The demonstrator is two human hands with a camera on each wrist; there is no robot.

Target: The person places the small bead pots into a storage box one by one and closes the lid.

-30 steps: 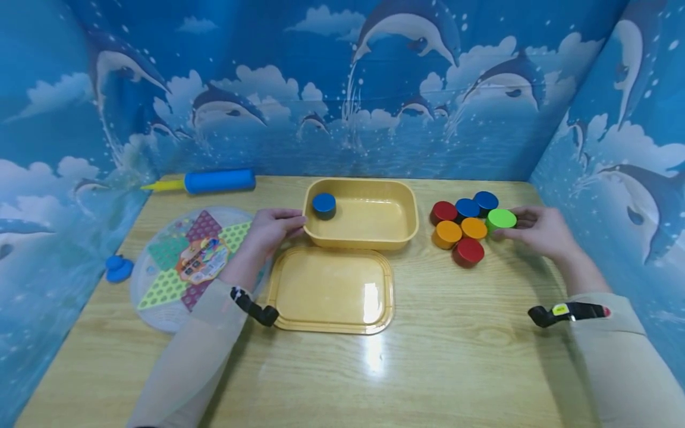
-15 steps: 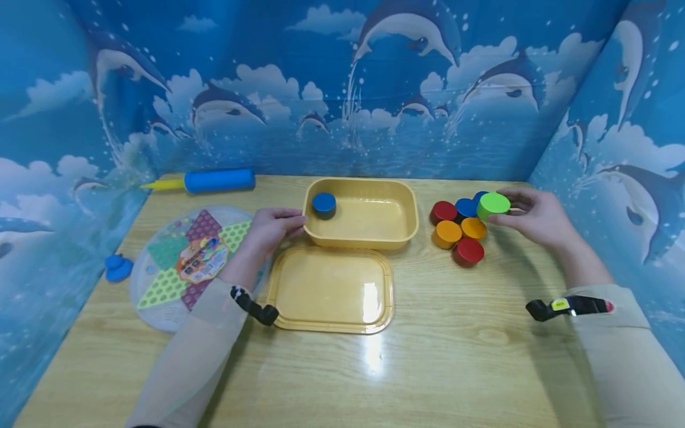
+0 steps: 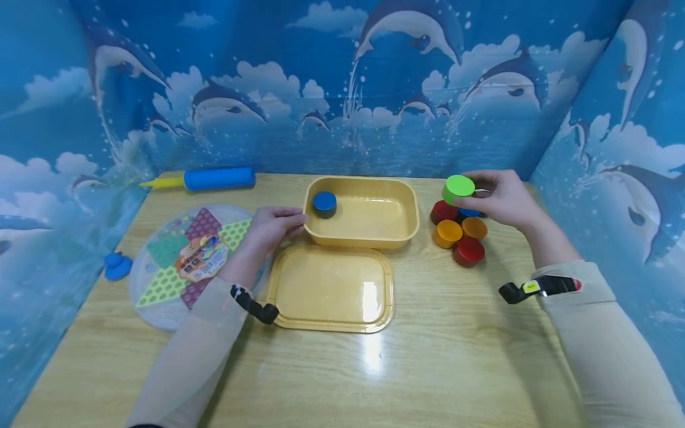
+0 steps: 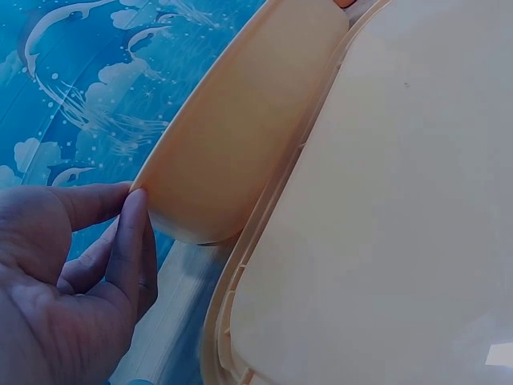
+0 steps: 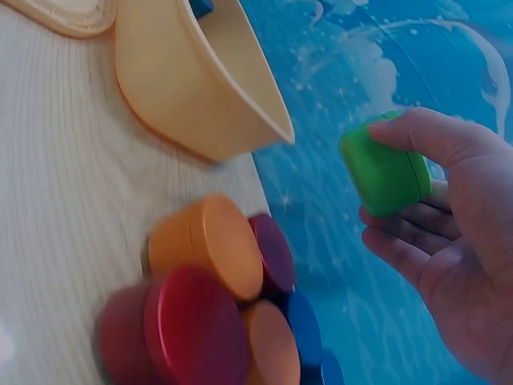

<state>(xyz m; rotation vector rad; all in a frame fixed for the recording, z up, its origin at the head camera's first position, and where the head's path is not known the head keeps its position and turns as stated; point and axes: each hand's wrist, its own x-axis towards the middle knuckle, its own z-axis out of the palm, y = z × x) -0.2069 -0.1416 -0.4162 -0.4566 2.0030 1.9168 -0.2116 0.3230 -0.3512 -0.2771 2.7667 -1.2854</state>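
Note:
My right hand (image 3: 500,195) holds a round green tub (image 3: 458,188) between thumb and fingers, raised above the back of a cluster of tubs. In the right wrist view the green tub (image 5: 385,168) hangs clear of the table. My left hand (image 3: 272,230) pinches the left rim of a yellow plastic box (image 3: 364,242); in the left wrist view thumb and fingers meet at the rim of the box (image 4: 232,128). One blue tub (image 3: 324,204) stands inside the box at its left end. The cluster includes red tubs (image 3: 468,251), orange tubs (image 3: 447,233) and partly hidden blue ones.
A yellow lid (image 3: 330,288) lies flat in front of the box. On the left are a round game board (image 3: 166,288) with coloured triangles, a blue rubber duck (image 3: 117,266) and a blue pump (image 3: 219,179) with a yellow nozzle. Dolphin-printed cloth (image 3: 332,142) borders the table.
My right hand has lifted the green tub from the right side of the cluster and carried it left and upward. The left hand has stayed at the box rim.

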